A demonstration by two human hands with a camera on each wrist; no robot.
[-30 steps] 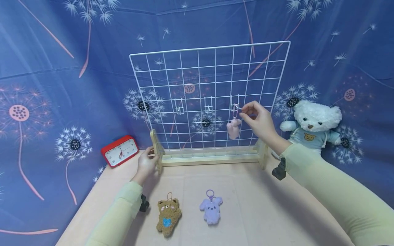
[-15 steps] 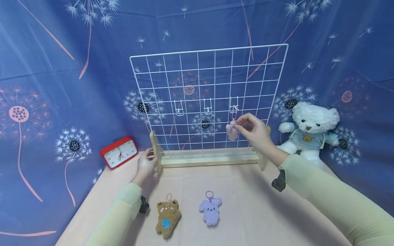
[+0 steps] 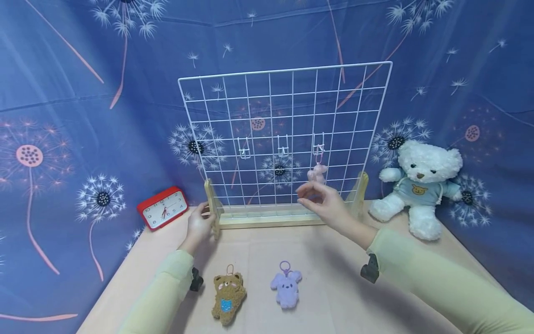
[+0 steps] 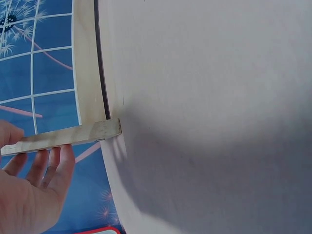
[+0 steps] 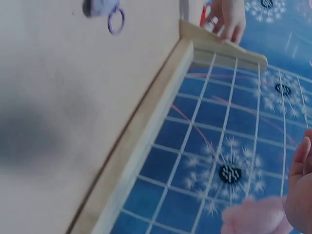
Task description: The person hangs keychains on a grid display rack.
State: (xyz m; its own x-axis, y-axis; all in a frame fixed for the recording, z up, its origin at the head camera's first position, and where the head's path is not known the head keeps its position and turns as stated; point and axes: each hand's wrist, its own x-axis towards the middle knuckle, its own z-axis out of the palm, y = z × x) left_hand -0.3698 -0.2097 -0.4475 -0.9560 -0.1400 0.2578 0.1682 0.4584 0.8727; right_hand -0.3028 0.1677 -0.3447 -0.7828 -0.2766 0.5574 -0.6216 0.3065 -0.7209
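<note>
My left hand (image 3: 199, 226) grips the left upright of the wooden stand (image 3: 212, 206), thumb on one side and fingers on the other; the left wrist view shows that wooden piece (image 4: 97, 130) between them. A white wire grid (image 3: 285, 71) stands in this base. From its right hook (image 3: 319, 149) hangs a small pink plush keychain (image 3: 317, 174) by its ring. Just below the plush is my right hand (image 3: 323, 204), fingers loosely bent and nothing held. In the right wrist view, the pink plush (image 5: 256, 217) appears blurred beside the hand (image 5: 300, 185).
Two more hooks, the left one (image 3: 244, 152) and the middle one (image 3: 283, 150), hang bare on the grid. A brown bear keychain (image 3: 227, 299) and a purple plush keychain (image 3: 286, 291) lie on the table in front. A red clock (image 3: 164, 208) stands left, a white teddy bear (image 3: 425, 185) right.
My right hand has gone from the keychain's ring down to the plush, then let go and lowered to the left. The pink plush hangs turned. The left hand keeps its place.
</note>
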